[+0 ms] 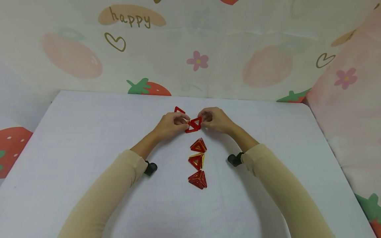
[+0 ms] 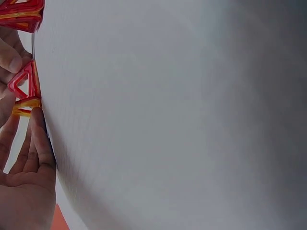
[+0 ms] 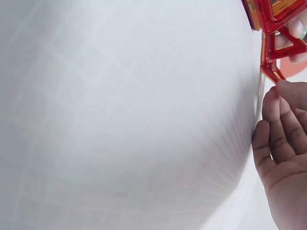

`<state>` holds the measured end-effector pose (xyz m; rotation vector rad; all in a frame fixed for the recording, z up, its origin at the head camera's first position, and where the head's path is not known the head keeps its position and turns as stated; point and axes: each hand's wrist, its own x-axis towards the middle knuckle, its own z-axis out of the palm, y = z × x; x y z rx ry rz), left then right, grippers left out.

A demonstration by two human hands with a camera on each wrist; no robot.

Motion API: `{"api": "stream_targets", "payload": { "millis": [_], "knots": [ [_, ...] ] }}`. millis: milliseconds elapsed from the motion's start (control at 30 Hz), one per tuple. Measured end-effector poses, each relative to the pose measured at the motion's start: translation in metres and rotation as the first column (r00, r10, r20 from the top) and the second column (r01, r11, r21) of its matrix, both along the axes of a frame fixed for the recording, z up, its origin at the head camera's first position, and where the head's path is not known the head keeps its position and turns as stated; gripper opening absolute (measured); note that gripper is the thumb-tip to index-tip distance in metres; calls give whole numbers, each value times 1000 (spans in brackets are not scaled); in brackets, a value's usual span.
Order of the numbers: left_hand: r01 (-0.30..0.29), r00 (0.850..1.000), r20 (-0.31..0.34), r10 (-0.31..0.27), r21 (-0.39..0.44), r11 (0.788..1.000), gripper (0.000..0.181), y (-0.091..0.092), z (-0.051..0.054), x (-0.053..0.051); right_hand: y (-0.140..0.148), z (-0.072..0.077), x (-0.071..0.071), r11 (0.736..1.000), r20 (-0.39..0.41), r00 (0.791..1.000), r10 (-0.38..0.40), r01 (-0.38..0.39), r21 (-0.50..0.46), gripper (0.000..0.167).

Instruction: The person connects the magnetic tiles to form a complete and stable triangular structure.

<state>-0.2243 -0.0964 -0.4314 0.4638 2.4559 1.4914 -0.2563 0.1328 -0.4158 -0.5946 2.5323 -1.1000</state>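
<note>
Between the two hands stand red triangular magnetic tiles, hollow in the middle and joined at their edges. My left hand holds them at the left side, thumb and fingertips at an edge. From the right, my right hand pinches a corner of a tile, as the thumb and finger in the right wrist view show. A loose red triangular tile lies just behind the left hand, partly hidden by it. Nearer the body, three small red pyramids of such tiles stand in a row, some with orange or yellow edges.
White cloth covers the table. A curtain printed with strawberries, flowers and hearts hangs behind its far edge and along the right. Black wrist cameras sit at both sleeve cuffs, on either side of the pyramids.
</note>
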Motion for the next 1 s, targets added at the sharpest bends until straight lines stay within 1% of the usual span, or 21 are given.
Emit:
{"api": "stream_targets", "payload": {
  "millis": [100,267,500,767,1000],
  "knots": [
    [0,1000,-3,0,1,1000,26,0,-2,-1,0,0,1,1000,14,1000,3,-3,-13,23],
    [2,1000,-6,-2,3,1000,26,0,-2,-1,-1,-3,1,999,24,999,30,-30,-18,21],
    [3,1000,4,-3,6,1000,27,0,-1,-1,-5,-3,2,998,8,998,54,-54,-20,17],
    [0,1000,2,0,-3,1000,28,0,-3,-3,-6,-3,4,997,6,997,72,-72,-28,18],
    [6,1000,3,-6,4,1000,28,0,-2,-3,-7,-3,4,996,0,997,81,-81,-39,16]
  ]
}}
